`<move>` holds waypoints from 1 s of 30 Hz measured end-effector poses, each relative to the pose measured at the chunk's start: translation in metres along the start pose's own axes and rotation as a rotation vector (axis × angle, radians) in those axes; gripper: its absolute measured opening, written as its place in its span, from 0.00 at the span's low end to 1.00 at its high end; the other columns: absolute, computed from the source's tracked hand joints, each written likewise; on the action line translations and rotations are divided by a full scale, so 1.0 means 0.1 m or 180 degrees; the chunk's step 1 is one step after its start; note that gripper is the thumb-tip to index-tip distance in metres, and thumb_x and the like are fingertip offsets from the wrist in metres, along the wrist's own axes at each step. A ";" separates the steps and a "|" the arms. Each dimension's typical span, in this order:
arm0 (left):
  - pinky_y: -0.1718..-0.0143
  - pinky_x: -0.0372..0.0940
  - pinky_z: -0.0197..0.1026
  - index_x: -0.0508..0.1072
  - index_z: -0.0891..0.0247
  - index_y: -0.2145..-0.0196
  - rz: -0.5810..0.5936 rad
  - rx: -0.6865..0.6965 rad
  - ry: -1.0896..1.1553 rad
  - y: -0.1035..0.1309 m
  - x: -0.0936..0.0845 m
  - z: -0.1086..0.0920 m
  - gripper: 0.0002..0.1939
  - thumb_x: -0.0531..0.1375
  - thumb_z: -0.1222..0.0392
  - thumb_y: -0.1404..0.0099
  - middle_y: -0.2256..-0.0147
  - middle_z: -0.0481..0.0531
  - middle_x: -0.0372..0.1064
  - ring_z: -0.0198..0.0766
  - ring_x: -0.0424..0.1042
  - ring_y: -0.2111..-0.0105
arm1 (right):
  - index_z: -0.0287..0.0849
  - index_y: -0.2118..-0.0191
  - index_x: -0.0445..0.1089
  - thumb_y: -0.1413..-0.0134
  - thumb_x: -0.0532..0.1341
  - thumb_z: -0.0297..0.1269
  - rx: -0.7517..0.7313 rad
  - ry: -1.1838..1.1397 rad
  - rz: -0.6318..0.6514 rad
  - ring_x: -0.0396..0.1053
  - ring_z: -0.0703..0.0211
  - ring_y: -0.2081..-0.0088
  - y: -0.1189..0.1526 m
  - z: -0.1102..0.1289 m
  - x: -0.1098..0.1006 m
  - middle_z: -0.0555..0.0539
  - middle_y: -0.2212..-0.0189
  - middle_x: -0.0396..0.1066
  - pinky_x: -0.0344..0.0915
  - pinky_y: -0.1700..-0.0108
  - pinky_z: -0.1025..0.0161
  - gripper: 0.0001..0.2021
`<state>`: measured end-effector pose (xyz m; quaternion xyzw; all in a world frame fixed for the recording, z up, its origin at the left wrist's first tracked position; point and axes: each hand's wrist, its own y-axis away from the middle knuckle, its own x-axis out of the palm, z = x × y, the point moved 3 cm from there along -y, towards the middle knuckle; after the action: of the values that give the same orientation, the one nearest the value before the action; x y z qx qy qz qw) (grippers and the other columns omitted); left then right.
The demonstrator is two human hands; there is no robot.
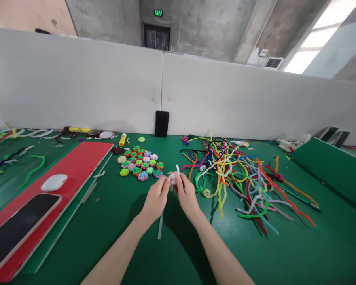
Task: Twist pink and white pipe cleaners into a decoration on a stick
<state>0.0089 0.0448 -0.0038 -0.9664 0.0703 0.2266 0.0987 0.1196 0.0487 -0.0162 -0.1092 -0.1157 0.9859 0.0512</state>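
Both hands meet over the middle of the green table, pinching a small white fuzzy piece of pipe cleaner (177, 169) between them. One short end of it sticks up. My left hand (156, 194) grips it from the left with thumb and fingertips. From the other side my right hand (187, 193) holds it, also closed. The fingers hide most of the piece's shape. Just beyond the left hand lies a cluster of small colourful pipe-cleaner flowers (139, 162). A thin pale strip (160, 227) lies on the table beneath the left wrist.
To the right spreads a tangled heap of coloured pipe cleaners (237, 170). A red board (80, 162) at left carries a phone (20, 229) and a white case (53, 182). A black phone (161, 124) leans on the partition (106, 87), with a glue stick (122, 140) left of it.
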 end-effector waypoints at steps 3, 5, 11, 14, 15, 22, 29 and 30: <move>0.77 0.54 0.33 0.61 0.61 0.71 0.0132 0.0225 -0.0508 0.01 -0.02 -0.06 0.13 0.45 0.51 0.36 0.77 0.44 0.63 0.31 0.62 0.78 | 0.41 0.64 0.67 0.43 0.46 0.45 0.0119 -0.0110 0.0001 0.57 0.66 0.81 0.00 -0.05 0.02 0.53 0.83 0.58 0.54 0.79 0.69 0.16; 0.77 0.54 0.33 0.61 0.61 0.70 0.0215 0.0429 -0.0968 0.00 -0.02 -0.05 0.12 0.44 0.52 0.36 0.74 0.45 0.64 0.32 0.64 0.77 | 0.40 0.68 0.66 0.44 0.46 0.47 0.0240 -0.0382 0.0012 0.53 0.67 0.84 -0.01 -0.08 0.03 0.55 0.85 0.54 0.52 0.82 0.69 0.17; 0.80 0.53 0.34 0.63 0.62 0.66 0.0165 0.1075 -0.2310 -0.05 0.00 0.11 0.14 0.40 0.58 0.34 0.70 0.50 0.66 0.35 0.68 0.72 | 0.39 0.68 0.64 0.45 0.45 0.51 0.0445 -0.1056 0.0246 0.51 0.67 0.86 -0.01 -0.08 0.09 0.56 0.87 0.52 0.53 0.84 0.69 0.20; 0.79 0.54 0.34 0.63 0.63 0.64 0.0035 0.1325 -0.2562 -0.05 0.01 0.13 0.15 0.39 0.61 0.34 0.69 0.51 0.66 0.36 0.69 0.71 | 0.40 0.68 0.64 0.45 0.46 0.50 0.0411 -0.1003 0.0241 0.51 0.67 0.86 0.01 -0.07 0.12 0.56 0.86 0.52 0.52 0.84 0.69 0.18; 0.79 0.55 0.34 0.63 0.64 0.63 -0.0028 0.1373 -0.2576 -0.04 0.01 0.12 0.15 0.39 0.62 0.34 0.70 0.52 0.66 0.36 0.69 0.71 | 0.41 0.68 0.64 0.44 0.46 0.49 0.0386 -0.0968 0.0214 0.51 0.67 0.86 0.02 -0.07 0.13 0.56 0.86 0.52 0.52 0.84 0.69 0.18; 0.79 0.53 0.35 0.64 0.64 0.69 -0.0451 0.1029 -0.2550 0.02 0.02 0.01 0.17 0.38 0.62 0.34 0.78 0.50 0.66 0.35 0.67 0.78 | 0.41 0.64 0.64 0.42 0.44 0.44 0.0146 -0.0305 -0.0119 0.60 0.64 0.76 0.09 -0.04 0.16 0.50 0.77 0.62 0.59 0.74 0.68 0.16; 0.78 0.52 0.36 0.65 0.64 0.70 -0.0430 0.0896 -0.2449 0.05 0.03 -0.03 0.16 0.41 0.61 0.35 0.78 0.51 0.66 0.37 0.67 0.78 | 0.41 0.63 0.64 0.42 0.46 0.42 -0.0051 -0.0196 -0.0107 0.65 0.61 0.69 0.10 0.05 0.14 0.47 0.70 0.67 0.61 0.65 0.66 0.14; 0.78 0.52 0.36 0.65 0.63 0.70 -0.0419 0.0888 -0.2394 0.05 0.03 -0.03 0.15 0.41 0.61 0.35 0.78 0.52 0.67 0.37 0.67 0.77 | 0.41 0.63 0.64 0.42 0.46 0.41 -0.0063 -0.0167 -0.0086 0.65 0.60 0.69 0.10 0.06 0.14 0.47 0.70 0.68 0.61 0.64 0.66 0.14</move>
<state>0.0119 0.0390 -0.0038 -0.7959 -0.0026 0.5458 0.2620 0.1038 0.0398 -0.0161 -0.0822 -0.1283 0.9865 0.0604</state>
